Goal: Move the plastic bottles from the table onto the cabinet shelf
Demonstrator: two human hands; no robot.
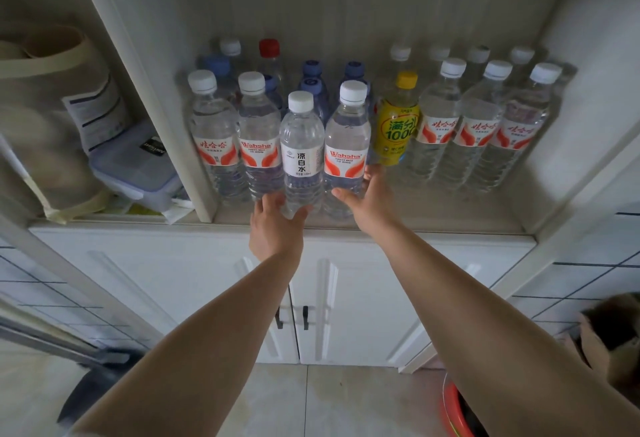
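Both my arms reach to the cabinet shelf (433, 225). My left hand (277, 220) grips the base of a clear bottle with a white label and white cap (300, 145), which stands at the shelf's front. My right hand (369, 199) holds the lower part of a clear bottle with a red-and-white label (346, 149) right beside it, thumb on its front and fingers round its right side. Several more bottles stand behind and beside them, among them a yellow one (394, 128) and a red-capped one (269, 52).
A divider panel (166, 114) bounds the shelf on the left; beyond it sit a plastic box (135, 170) and a cloth bag (52, 66). Closed white doors with black handles (304, 317) lie below. An orange basin (457, 412) stands on the floor at right.
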